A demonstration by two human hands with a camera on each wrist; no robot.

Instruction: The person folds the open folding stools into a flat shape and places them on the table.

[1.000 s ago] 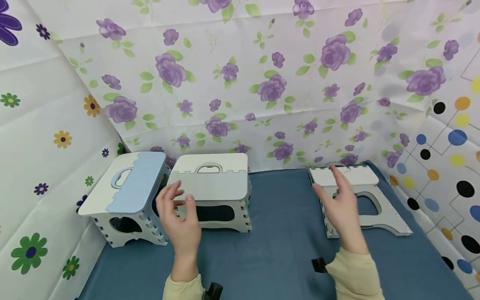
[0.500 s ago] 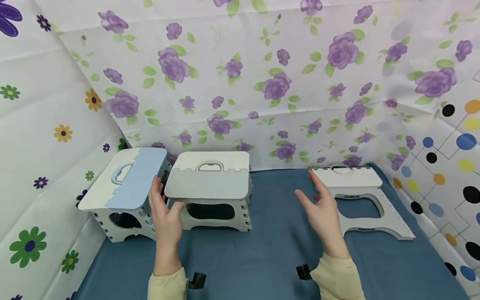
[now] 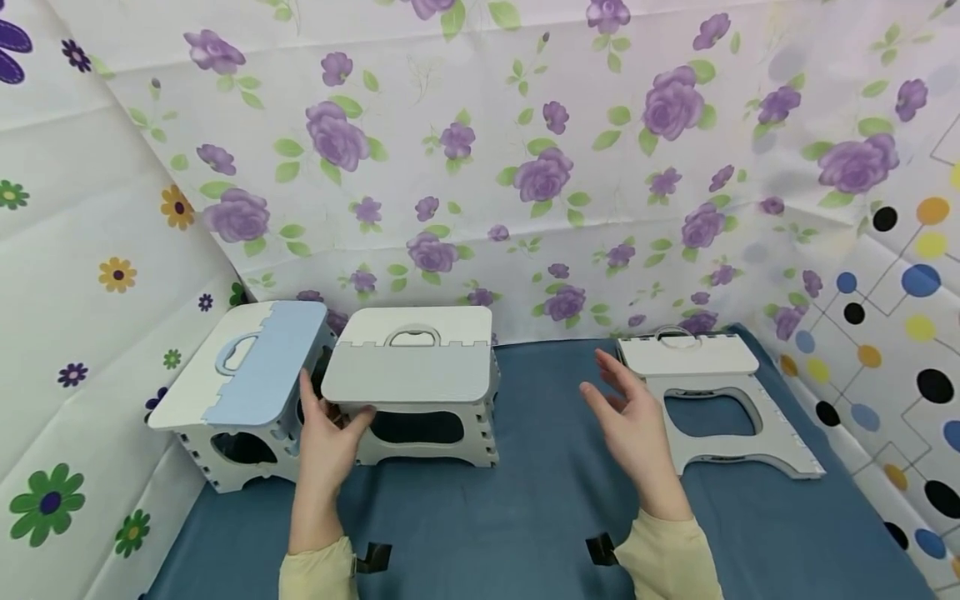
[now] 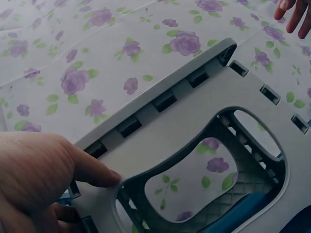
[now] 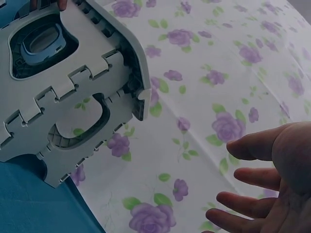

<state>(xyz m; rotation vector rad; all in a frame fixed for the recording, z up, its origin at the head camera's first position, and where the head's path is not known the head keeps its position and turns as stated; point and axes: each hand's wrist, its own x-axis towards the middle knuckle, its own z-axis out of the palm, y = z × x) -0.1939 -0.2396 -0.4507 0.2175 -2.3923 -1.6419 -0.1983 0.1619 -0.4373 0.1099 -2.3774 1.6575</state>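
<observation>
My left hand (image 3: 326, 450) is at the left front corner of the middle step stool (image 3: 408, 375), which stands unfolded with a white and grey top. In the left wrist view its thumb (image 4: 95, 170) presses the pale front panel (image 4: 141, 160) beside the opening, and the other fingers curl round the side. My right hand (image 3: 637, 442) hovers with spread fingers over the cloth, just left of the folded stool (image 3: 690, 357), and holds nothing. The right wrist view shows that hand (image 5: 272, 184) apart from the standing stool (image 5: 77, 48).
A white and light blue stool (image 3: 273, 367) stands unfolded at the far left, close beside the middle one. Blue cloth (image 3: 487, 533) covers the surface. Flowered sheeting (image 3: 450, 167) hangs behind, with a dotted sheet (image 3: 900, 333) at the right.
My left hand has moved from in front of the middle stool to its left corner and taken hold there. The right hand has moved left, away from the folded stool.
</observation>
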